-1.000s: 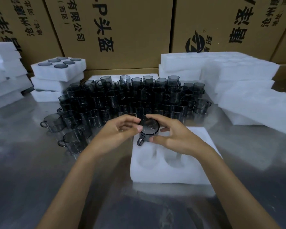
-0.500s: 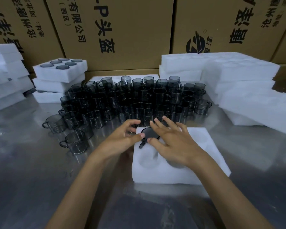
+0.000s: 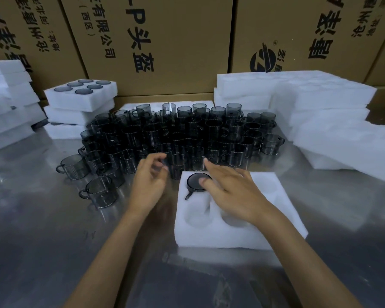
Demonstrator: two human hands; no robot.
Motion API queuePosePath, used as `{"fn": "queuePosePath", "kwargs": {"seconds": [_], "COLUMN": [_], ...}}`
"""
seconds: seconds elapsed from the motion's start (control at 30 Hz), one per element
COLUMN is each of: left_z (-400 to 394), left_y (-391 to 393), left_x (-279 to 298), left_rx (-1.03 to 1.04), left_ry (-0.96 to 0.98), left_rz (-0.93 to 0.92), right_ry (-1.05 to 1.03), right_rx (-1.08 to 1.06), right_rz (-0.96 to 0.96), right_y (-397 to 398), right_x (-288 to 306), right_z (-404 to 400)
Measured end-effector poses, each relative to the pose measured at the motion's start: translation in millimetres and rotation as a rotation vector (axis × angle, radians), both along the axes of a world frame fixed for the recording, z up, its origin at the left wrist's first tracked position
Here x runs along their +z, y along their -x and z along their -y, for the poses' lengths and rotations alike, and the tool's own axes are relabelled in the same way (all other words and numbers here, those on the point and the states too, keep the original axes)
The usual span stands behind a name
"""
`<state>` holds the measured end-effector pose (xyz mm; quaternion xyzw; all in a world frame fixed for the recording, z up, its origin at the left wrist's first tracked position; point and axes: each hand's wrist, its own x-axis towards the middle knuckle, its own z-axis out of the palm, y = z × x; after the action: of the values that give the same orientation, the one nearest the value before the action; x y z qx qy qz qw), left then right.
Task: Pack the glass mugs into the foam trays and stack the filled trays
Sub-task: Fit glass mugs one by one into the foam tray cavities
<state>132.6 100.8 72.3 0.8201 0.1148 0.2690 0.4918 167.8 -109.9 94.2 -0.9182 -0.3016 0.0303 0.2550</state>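
While my right hand lies flat, thumb on the glass mug seated in the foam tray's 11 o'clock pocket, my left hand hovers loose, holding nothing.

1. We see two bare forearms reaching in from the bottom edge, no sleeves on either.
2. We spot no gloves on the left hand or the right hand.
3. We find no rings, watch or bands; fingernails are short.
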Motion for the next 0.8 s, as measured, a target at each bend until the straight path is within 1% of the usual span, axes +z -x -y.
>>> {"fn": "queuePosePath", "kwargs": {"seconds": [0.07, 0.1, 0.2, 0.27, 0.37, 0.47, 0.53, 0.6, 0.67, 0.77, 0.8], "left_z": [4, 7, 13, 12, 10, 10, 16, 26, 38, 53, 57], "left_y": [-6, -9, -16, -16, -10, -2, 6, 14, 19, 23, 24], "left_x": [-8, -12, -21, -21, -16, -3, 10, 21, 28, 31, 31], "left_rx": [-0.014, -0.036, -0.037, -0.002, 0.077, 0.153, 0.122, 0.054, -0.017, -0.100, -0.117], "left_ry": [-0.140, -0.195, -0.314, -0.309, -0.292, -0.276, -0.256, -0.304, -0.384, -0.535, -0.543], "left_rz": [-0.041, -0.077, -0.136, -0.114, -0.021, 0.156, 0.286, 0.372, 0.411, 0.453, 0.449], "right_ry": [-0.196, -0.257, -0.311, -0.339, -0.409, -0.460, -0.542, -0.620, -0.644, -0.582, -0.557], "right_rx": [-0.078, -0.102, -0.103, -0.105, -0.116, -0.112, -0.101, -0.080, -0.037, 0.024, 0.034], "right_rz": [-0.100, -0.137, -0.158, -0.169, -0.194, -0.203, -0.187, -0.133, -0.025, 0.237, 0.313], "right_y": [-2, -1, 1, 1, -2, -4, -5, -4, -2, 2, 3], "right_x": [3, 4, 6, 6, 4, 4, 4, 6, 9, 14, 16], "right_z": [3, 4, 5, 4, 5, 3, 3, 5, 6, 7, 8]}}
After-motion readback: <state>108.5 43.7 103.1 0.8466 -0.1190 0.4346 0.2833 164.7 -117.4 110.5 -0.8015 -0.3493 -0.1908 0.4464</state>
